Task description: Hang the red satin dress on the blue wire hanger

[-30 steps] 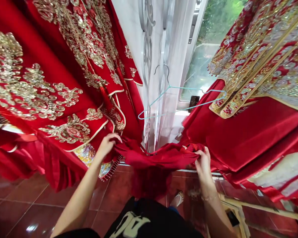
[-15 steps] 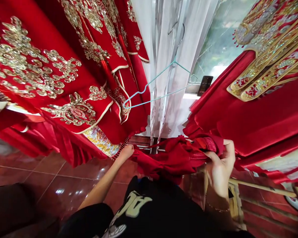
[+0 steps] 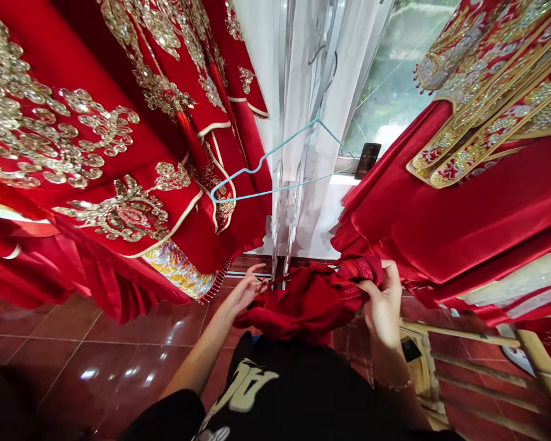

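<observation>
Red cloth (image 3: 307, 306): bunched, held over tiled floor (image 3: 68, 331), near the body. Right hand (image 3: 383, 303): curled, gripping its far edge. Left hand (image 3: 243, 294): partly open, fingers spread, at its left edge.

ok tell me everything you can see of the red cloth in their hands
The red cloth is a deep red, soft-looking fabric with a slight sheen, gathered into a loose, heavily creased bunch. A folded, darker-textured band shows at its upper right, and a thin strand runs from its upper left. The right hand grips that end, while the left hand, fingers spread, is at the other side. It hangs in front of the person's black top, above the tiled floor.
</observation>
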`<state>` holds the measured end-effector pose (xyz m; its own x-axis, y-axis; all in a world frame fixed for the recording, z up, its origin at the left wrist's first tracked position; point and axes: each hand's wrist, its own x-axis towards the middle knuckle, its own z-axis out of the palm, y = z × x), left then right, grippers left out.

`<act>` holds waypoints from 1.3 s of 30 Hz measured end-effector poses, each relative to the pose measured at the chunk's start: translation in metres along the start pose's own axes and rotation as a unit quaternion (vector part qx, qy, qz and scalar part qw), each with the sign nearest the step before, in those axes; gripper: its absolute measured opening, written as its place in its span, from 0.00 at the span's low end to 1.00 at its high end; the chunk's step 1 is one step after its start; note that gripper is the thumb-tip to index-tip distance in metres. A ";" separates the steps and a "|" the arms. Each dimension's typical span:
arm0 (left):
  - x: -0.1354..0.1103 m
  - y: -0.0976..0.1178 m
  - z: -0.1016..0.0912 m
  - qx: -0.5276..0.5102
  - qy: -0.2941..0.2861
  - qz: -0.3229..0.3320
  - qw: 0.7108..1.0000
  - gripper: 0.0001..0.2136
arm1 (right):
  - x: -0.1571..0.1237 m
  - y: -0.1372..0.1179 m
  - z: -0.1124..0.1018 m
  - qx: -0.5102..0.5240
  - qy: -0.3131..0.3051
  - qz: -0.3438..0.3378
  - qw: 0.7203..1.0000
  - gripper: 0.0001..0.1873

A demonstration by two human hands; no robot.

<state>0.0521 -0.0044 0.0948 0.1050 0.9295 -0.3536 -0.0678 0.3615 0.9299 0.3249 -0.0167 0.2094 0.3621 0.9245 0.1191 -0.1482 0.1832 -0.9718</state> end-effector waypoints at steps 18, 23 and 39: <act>0.024 0.038 0.093 0.181 -0.148 0.316 0.919 0.17 | -0.009 0.004 0.022 0.139 -0.115 0.160 0.971 0.19; 0.026 0.027 0.099 0.192 -0.053 0.358 0.912 0.20 | -0.005 0.000 0.026 0.140 -0.119 0.155 0.971 0.17; 0.025 -0.001 0.079 0.052 0.212 0.259 0.941 0.22 | 0.002 0.018 0.005 0.084 -0.147 0.155 0.973 0.15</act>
<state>0.1333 0.0129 0.0932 -0.3227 0.9325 0.1620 0.0997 -0.1367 0.9856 0.3188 -0.0095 0.1932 0.0000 0.9953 -0.0968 -0.3662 -0.0901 -0.9262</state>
